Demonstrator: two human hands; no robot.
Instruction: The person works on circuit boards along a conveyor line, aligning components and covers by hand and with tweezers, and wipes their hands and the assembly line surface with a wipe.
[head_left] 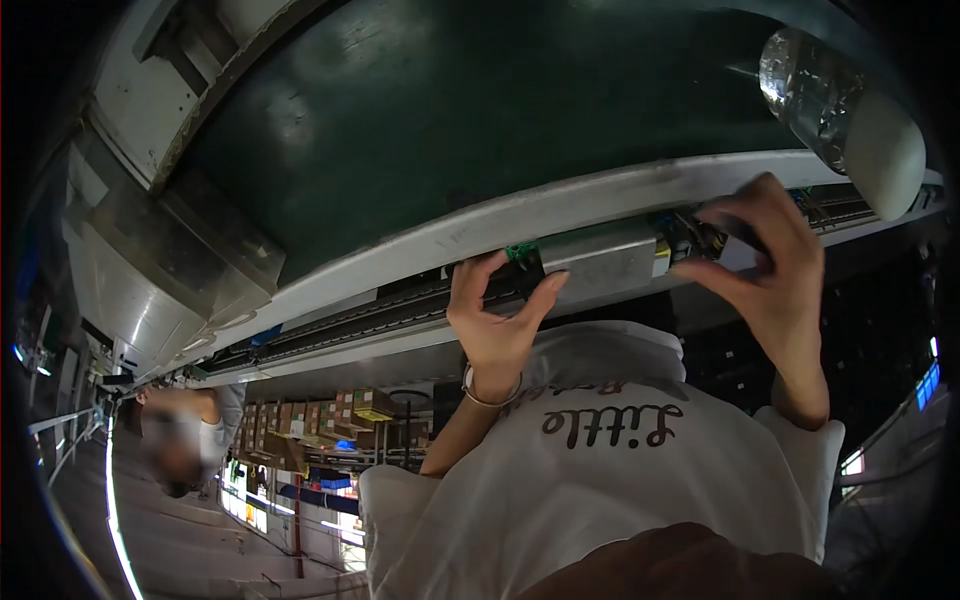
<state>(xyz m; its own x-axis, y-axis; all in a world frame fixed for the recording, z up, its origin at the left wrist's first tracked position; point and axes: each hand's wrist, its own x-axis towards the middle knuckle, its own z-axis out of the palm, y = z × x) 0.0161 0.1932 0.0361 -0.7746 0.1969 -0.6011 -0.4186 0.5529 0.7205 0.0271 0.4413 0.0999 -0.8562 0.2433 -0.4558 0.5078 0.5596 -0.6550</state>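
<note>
A silver metal-cased unit (600,262) lies along the conveyor rail, with green circuit board showing at its ends and coloured parts at the right end. My left hand (495,315) grips the unit's left end, its index finger by the green board and its thumb against the casing corner. Beyond the unit's right end, my right hand (775,265) is curved into a C, thumb and fingers apart, with nothing visible between them. The right thumb tip is close to the yellow part at that end.
A chain conveyor track (370,322) runs beside a pale rail (440,238). Past it lies a dark green surface (520,110). A clear container with a white end (885,155) is at upper right. Another person (190,435) is at far left, near shelved boxes (290,425).
</note>
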